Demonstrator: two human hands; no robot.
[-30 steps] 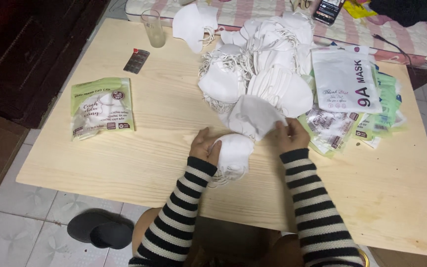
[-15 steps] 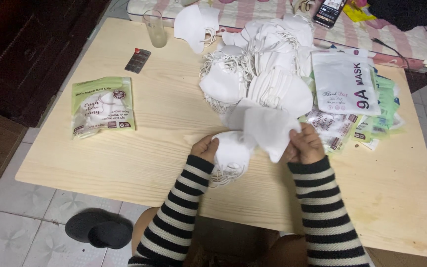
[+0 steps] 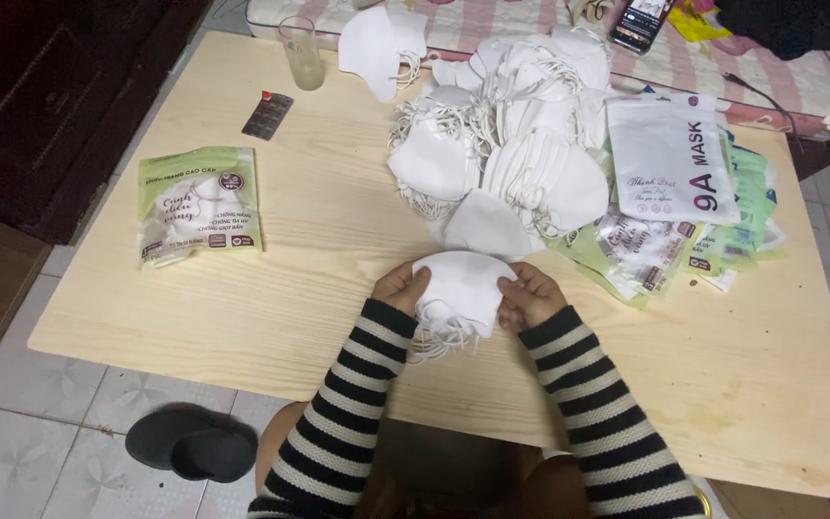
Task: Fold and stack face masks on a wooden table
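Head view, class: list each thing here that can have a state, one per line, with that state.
Small stack of white masks: held at both ends, over the table edge.
Left hand: gripping the stack.
Right hand: gripping the stack.
Mask pile: loose, heaped.
Green packet: filled, lying flat.
Glass: upright, looks empty.
Black slipper: on the floor.

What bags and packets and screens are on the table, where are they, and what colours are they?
Green packet: left on the table, flat, green and white, masks inside.
White pouch: right side, upright rectangle, white with dark print.
Green packets pile: under and beside the pouch, flat, green and white.
Blister strip: near the glass, small, dark.
Phone: top, on striped cloth, screen lit.
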